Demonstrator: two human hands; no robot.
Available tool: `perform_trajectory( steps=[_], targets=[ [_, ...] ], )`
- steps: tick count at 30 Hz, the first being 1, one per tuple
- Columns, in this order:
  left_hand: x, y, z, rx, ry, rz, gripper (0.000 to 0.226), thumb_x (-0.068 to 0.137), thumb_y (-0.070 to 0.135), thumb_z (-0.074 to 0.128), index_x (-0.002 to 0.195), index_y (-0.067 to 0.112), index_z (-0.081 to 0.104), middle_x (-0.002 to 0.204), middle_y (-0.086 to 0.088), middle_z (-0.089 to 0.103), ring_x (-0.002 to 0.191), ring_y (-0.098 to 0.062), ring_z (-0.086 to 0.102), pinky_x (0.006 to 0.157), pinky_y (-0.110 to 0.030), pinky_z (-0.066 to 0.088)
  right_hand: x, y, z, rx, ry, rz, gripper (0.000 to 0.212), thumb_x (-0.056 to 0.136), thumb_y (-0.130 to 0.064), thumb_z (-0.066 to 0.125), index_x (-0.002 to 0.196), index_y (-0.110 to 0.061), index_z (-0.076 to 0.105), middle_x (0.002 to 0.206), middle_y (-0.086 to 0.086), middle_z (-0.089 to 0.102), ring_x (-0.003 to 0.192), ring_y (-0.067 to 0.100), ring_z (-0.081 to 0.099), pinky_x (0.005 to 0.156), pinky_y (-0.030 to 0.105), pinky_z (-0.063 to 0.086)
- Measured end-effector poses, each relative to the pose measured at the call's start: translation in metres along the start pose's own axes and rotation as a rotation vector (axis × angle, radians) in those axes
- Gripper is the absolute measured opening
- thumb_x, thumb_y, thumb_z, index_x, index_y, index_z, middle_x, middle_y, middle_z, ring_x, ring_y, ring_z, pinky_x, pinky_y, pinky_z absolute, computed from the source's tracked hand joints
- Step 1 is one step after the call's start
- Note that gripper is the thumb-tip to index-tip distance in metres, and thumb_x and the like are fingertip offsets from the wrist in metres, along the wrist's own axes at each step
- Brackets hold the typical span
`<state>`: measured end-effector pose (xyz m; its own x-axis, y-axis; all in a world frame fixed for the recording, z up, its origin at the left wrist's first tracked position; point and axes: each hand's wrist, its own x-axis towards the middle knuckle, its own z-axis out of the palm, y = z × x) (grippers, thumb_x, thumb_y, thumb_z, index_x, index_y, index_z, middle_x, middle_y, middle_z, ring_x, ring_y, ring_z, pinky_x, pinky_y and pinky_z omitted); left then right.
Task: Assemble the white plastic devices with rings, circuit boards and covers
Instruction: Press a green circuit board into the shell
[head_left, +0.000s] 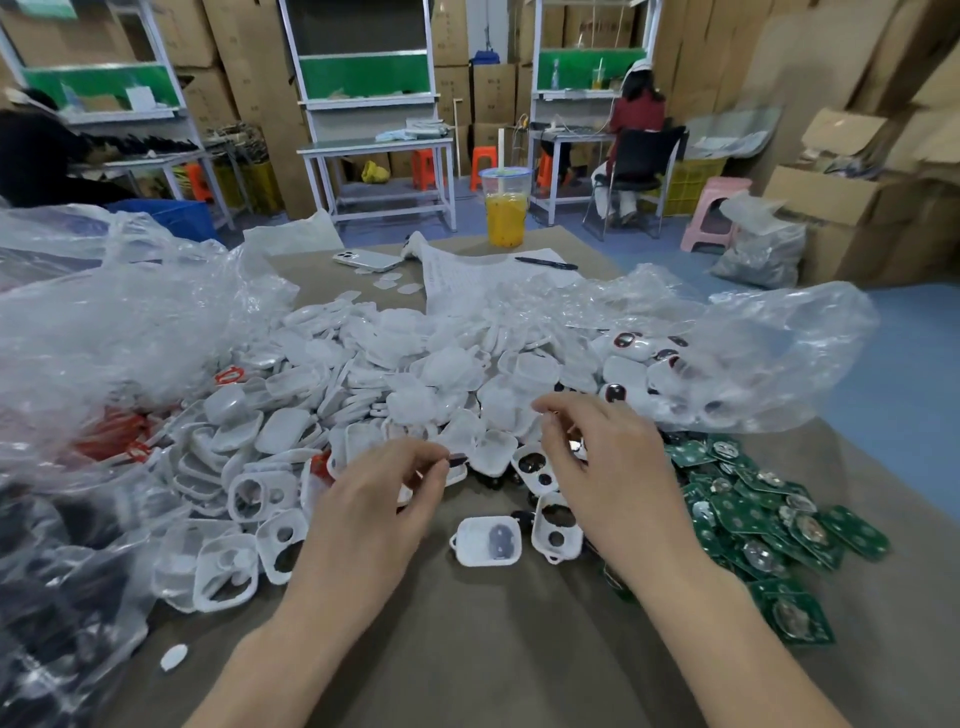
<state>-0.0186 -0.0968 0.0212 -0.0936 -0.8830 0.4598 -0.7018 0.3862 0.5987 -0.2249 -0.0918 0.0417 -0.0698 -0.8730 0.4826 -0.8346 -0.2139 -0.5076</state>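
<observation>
Both hands are held over the brown table (493, 649), at the near edge of the stock. The left hand (374, 504) has its fingers curled, thumb and forefinger pinching a small dark part (458, 459) at their tips; what the part is cannot be made out. The right hand (613, 467) is also curled, knuckles up. A shiny spot shows between its fingers, but whether it holds anything cannot be told. Between the two hands, just nearer the person than the fingertips, one white housing (488, 541) lies open side up on the table with a dark insert in it. A second housing (557, 527) lies touching it, under the right hand's wrist side, with dark openings showing. Beyond both hands a large heap of white shells (395, 374) covers the table, and more open shells lie outboard of the left hand. Outboard of the right hand, near the wrist, lies a loose pile of green circuit boards (753, 514). Beyond the right hand a clear bag (779, 353) holds white devices (623, 364) with dark, red-rimmed windows. Far outboard of the left hand a crumpled plastic bag (104, 312) lies over some red parts (111, 434). Near the left forearm, on the bare table, lies a small white oval piece (174, 657). Well beyond the heap are a phone (369, 260), a printed sheet (467, 275), a pen (545, 263) and a lidded cup (506, 208) of yellow drink.
</observation>
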Motion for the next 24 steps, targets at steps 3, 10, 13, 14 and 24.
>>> perform_trajectory(
  steps=[3, 10, 13, 14, 24],
  targets=[
    [0.000, -0.005, 0.001, 0.171, -0.020, 0.179, 0.009, 0.090, 0.034, 0.069, 0.099, 0.033, 0.072, 0.091, 0.029, 0.064, 0.093, 0.007, 0.055, 0.097, -0.006, 0.032, -0.024, 0.015, -0.016, -0.343, 0.078, 0.178, 0.038, 0.099, -0.039, 0.042, 0.130, -0.027, 0.061, 0.130, 0.001, 0.062, 0.124, 0.026, 0.050, 0.112, 0.042, 0.025],
    [-0.003, -0.009, -0.001, 0.225, -0.045, 0.141, 0.019, 0.093, 0.030, 0.070, 0.112, 0.033, 0.070, 0.102, 0.024, 0.063, 0.101, -0.002, 0.056, 0.098, 0.007, 0.001, -0.048, 0.034, -0.029, -0.460, -0.155, 0.442, 0.043, 0.103, -0.047, 0.031, 0.143, -0.037, 0.044, 0.150, -0.007, 0.043, 0.138, 0.020, 0.034, 0.119, 0.040, 0.020],
    [-0.005, -0.010, -0.001, 0.208, -0.042, 0.136, 0.017, 0.094, 0.032, 0.066, 0.110, 0.034, 0.069, 0.099, 0.025, 0.062, 0.100, 0.001, 0.054, 0.099, 0.006, 0.001, -0.046, 0.030, -0.029, -0.435, -0.120, 0.424, 0.038, 0.104, -0.040, 0.034, 0.141, -0.039, 0.046, 0.141, -0.010, 0.049, 0.129, 0.018, 0.040, 0.113, 0.036, 0.026],
    [-0.005, -0.011, -0.001, 0.193, -0.045, 0.123, 0.016, 0.095, 0.034, 0.064, 0.111, 0.036, 0.069, 0.099, 0.026, 0.062, 0.102, 0.002, 0.054, 0.099, 0.006, 0.001, -0.047, 0.031, -0.029, -0.428, -0.112, 0.414, 0.038, 0.105, -0.039, 0.035, 0.141, -0.039, 0.046, 0.139, -0.010, 0.049, 0.127, 0.017, 0.041, 0.112, 0.035, 0.028],
    [-0.003, -0.010, -0.001, 0.064, -0.043, 0.110, 0.023, 0.099, 0.040, 0.049, 0.113, 0.038, 0.067, 0.103, 0.034, 0.060, 0.108, 0.004, 0.051, 0.097, -0.002, 0.023, -0.047, 0.039, -0.021, -0.130, 0.031, 0.305, 0.037, 0.099, -0.007, 0.049, 0.125, -0.029, 0.062, 0.128, -0.008, 0.050, 0.116, 0.011, 0.038, 0.100, 0.032, 0.038]
  ],
)
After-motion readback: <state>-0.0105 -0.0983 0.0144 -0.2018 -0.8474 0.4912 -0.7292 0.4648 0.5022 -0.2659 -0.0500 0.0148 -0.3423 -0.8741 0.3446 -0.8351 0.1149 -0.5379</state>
